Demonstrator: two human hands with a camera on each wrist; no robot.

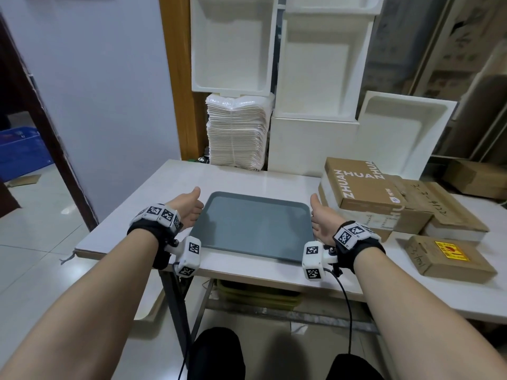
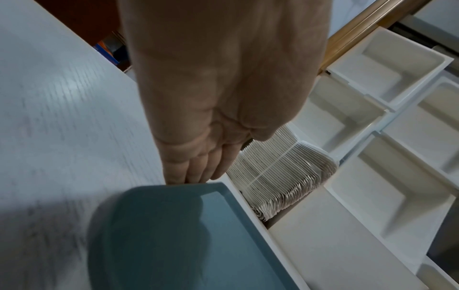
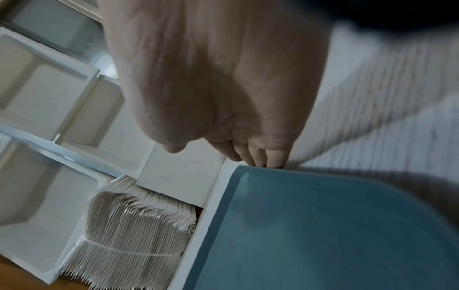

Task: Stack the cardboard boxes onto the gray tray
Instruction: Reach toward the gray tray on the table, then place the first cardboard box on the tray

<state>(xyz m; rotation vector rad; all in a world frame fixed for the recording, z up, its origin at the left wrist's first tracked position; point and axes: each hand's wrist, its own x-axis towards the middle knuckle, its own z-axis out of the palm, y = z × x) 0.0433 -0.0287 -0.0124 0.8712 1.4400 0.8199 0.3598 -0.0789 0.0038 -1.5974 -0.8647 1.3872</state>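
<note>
A gray tray (image 1: 252, 226) (image 2: 186, 235) (image 3: 335, 225) lies flat on the white table (image 1: 131, 223) in front of me, with nothing on it. My left hand (image 1: 192, 208) (image 2: 223, 157) is at its left edge and my right hand (image 1: 319, 218) (image 3: 221, 155) at its right edge. Both have the thumb up and straight fingers touching the rim. A pile of cardboard boxes stands to the right of the tray. The "ZHUAN ZHUAN" box (image 1: 362, 185) tops it, and a wider box (image 1: 411, 212) lies below. A small box with a yellow label (image 1: 450, 256) lies nearer the front.
White foam containers (image 1: 315, 78) and a bundled stack of white envelopes (image 1: 236, 133) stand against the table's back edge. Another cardboard box (image 1: 477, 176) sits beyond the pile at far right. A doorway with a blue crate (image 1: 19, 149) is to the left.
</note>
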